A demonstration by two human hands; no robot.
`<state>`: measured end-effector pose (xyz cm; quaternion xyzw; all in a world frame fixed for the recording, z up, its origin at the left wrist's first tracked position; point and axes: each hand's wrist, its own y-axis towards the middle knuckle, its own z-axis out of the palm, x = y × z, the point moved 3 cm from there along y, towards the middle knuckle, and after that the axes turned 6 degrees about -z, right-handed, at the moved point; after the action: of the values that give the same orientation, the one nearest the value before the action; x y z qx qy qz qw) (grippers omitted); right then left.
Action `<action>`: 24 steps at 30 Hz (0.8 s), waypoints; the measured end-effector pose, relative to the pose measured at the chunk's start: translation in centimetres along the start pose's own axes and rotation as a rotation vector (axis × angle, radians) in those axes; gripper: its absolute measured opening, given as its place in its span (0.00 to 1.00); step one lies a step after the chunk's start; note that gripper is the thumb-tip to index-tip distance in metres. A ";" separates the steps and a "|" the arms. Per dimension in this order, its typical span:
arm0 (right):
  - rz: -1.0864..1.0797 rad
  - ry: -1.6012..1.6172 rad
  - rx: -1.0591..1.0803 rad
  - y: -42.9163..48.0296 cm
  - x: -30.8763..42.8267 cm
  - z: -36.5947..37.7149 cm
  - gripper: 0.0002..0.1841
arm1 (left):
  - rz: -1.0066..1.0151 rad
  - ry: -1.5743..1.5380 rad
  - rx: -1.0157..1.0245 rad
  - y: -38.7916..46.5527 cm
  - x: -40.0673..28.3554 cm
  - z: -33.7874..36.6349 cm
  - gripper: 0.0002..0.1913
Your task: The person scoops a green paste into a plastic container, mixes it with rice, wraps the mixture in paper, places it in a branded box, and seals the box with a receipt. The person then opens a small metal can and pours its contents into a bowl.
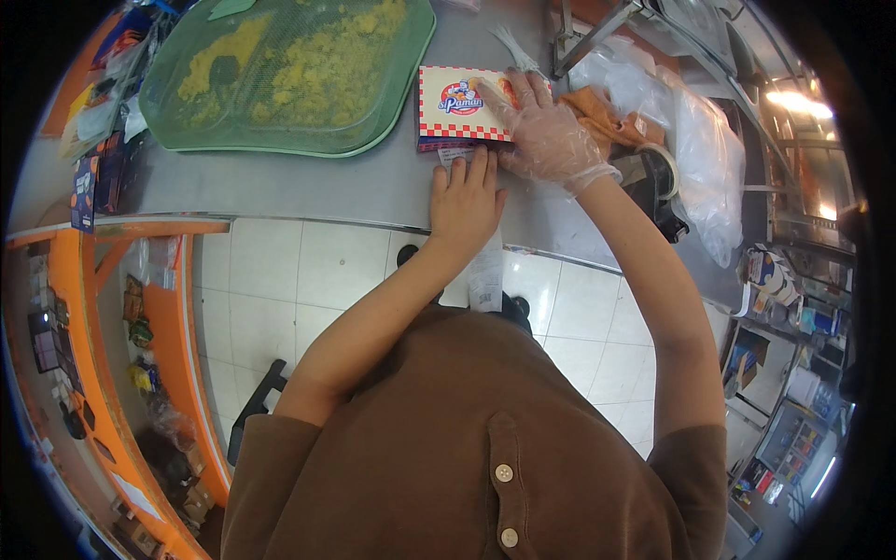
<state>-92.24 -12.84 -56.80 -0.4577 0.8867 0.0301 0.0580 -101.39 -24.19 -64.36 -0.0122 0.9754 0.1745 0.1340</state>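
A printed cardboard food box [458,105] with a red checkered border lies on the steel worktop [280,183]. My right hand [549,140], in a clear plastic glove, rests spread over the box's right end. Bare, my left hand [465,192] lies at the box's near side, fingertips against a white paper slip [451,155] that sticks out there. Whether those fingers grip the slip or only press on it cannot be told. A long printed paper strip [486,273] hangs below the worktop's front edge, partly behind my left hand.
A green mesh food cover [336,91] over yellow crumbly food stands at the left. On the right are an orange cloth [605,122], a tape roll [661,168] and clear plastic bags [703,161]. White ties [516,50] lie behind the box. An orange shelf unit [140,364] stands left.
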 end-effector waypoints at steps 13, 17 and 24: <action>-0.065 0.029 0.010 -0.1 -1.4 -0.3 0.51 | 0.052 0.116 0.083 0.9 -0.1 -0.7 0.31; -0.076 0.077 -0.024 -0.3 -1.9 -0.2 0.49 | 0.031 0.150 0.071 0.7 -0.6 -0.5 0.31; -0.066 0.117 -0.053 -0.3 -2.3 -0.2 0.48 | -0.037 0.192 0.015 0.5 -1.4 -0.3 0.27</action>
<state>-90.66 -11.18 -56.30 -0.4890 0.8719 0.0249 -0.0052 -100.17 -23.86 -63.60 -0.0460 0.9846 0.1629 0.0434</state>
